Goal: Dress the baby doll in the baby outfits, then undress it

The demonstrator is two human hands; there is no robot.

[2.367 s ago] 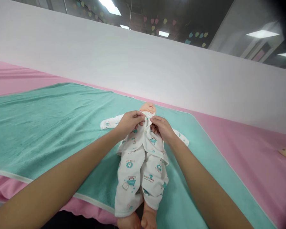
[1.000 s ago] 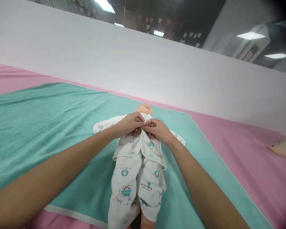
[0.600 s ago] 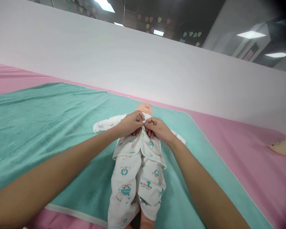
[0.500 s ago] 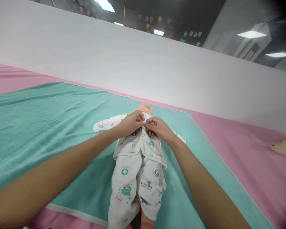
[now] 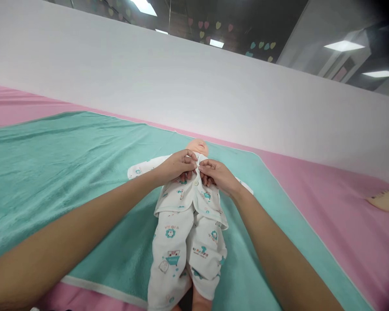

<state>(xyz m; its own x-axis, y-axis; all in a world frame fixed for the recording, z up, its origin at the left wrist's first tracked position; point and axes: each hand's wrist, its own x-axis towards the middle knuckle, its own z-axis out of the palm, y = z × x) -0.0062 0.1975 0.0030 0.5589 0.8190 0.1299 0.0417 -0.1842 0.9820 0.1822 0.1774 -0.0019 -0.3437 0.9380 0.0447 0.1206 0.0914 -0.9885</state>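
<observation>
A baby doll (image 5: 199, 145) lies on its back, its head away from me, in a white printed jacket (image 5: 176, 199) and matching trousers (image 5: 171, 268). At the upper chest, my left hand (image 5: 179, 165) pinches one front edge of the jacket. My right hand (image 5: 218, 173) pinches the facing edge, its fingertips close to the left ones. Whatever lies between the fingertips is too small to make out. Just below them a pale button (image 5: 196, 183) shows on the jacket front. Lower down, the jacket's hem parts over the trousers.
Under the doll is a teal blanket (image 5: 68, 160) spread over a pink cloth (image 5: 337, 194). Behind stands a white wall (image 5: 188, 86) with dark glass (image 5: 240, 26) above it. At the right edge lies a cream-coloured object (image 5: 384, 199), partly cut off.
My fingertips have parted slightly at the jacket's upper front, and the button below them shows more plainly. The doll lies as before.
</observation>
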